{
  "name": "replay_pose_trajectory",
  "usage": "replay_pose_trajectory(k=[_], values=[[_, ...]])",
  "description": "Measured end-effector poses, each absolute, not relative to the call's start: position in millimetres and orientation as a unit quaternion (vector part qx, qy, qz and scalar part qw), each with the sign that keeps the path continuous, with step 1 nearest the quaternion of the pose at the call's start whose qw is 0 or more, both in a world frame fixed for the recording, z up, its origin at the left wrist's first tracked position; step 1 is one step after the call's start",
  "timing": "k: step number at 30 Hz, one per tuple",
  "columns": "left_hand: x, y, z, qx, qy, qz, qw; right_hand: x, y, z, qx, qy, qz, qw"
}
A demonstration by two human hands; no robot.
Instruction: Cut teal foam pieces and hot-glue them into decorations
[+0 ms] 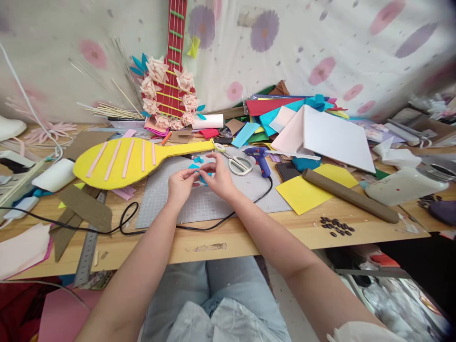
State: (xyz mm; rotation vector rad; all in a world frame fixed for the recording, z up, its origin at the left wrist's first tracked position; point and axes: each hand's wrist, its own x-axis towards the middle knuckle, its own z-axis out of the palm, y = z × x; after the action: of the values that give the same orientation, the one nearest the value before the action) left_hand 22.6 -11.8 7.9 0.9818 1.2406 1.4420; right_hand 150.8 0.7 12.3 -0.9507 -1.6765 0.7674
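Observation:
Over the grey cutting mat (160, 194), my left hand (181, 186) and my right hand (220, 175) meet, thumbs and fingertips pinched together. Between them shows a small blue paper piece (205, 178), partly hidden by the fingers. Just behind the fingertips lie blue scraps (198, 159). White-handled scissors (239, 165) rest right of my right hand, beside a blue glue gun (260, 159) on the mat. A yellow guitar-shaped cutout (119, 159) with pink strips lies to the left, its neck reaching behind my hands.
A red guitar-shaped piece with paper flowers (173, 90) leans at the back. Coloured sheets (281, 111) pile up behind right. The glue gun's black cord (210, 228) crosses in front. A brown roll (351, 195), dark beads (337, 227) and a metal ruler (87, 251) lie near the front edge.

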Motion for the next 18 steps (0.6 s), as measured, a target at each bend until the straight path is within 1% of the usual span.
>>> replay_pose_trajectory(k=[3, 8, 11, 18], values=[[22.1, -10.8, 9.4, 0.361, 0.509, 0.617, 0.480, 150.6, 3.5, 8.8, -0.395, -0.668, 0.319, 0.544], [20.0, -9.5, 11.1, 0.314, 0.502, 0.637, 0.493, 148.9, 8.7, 2.3, -0.375, -0.676, 0.397, 0.495], [19.3, -9.2, 11.2, 0.305, 0.499, 0.637, 0.502, 144.9, 10.6, -0.2, -0.388, -0.640, 0.432, 0.504], [20.2, -8.9, 11.0, 0.285, 0.503, 0.639, 0.507, 142.3, 5.9, 6.0, -0.428, -0.627, 0.422, 0.496]])
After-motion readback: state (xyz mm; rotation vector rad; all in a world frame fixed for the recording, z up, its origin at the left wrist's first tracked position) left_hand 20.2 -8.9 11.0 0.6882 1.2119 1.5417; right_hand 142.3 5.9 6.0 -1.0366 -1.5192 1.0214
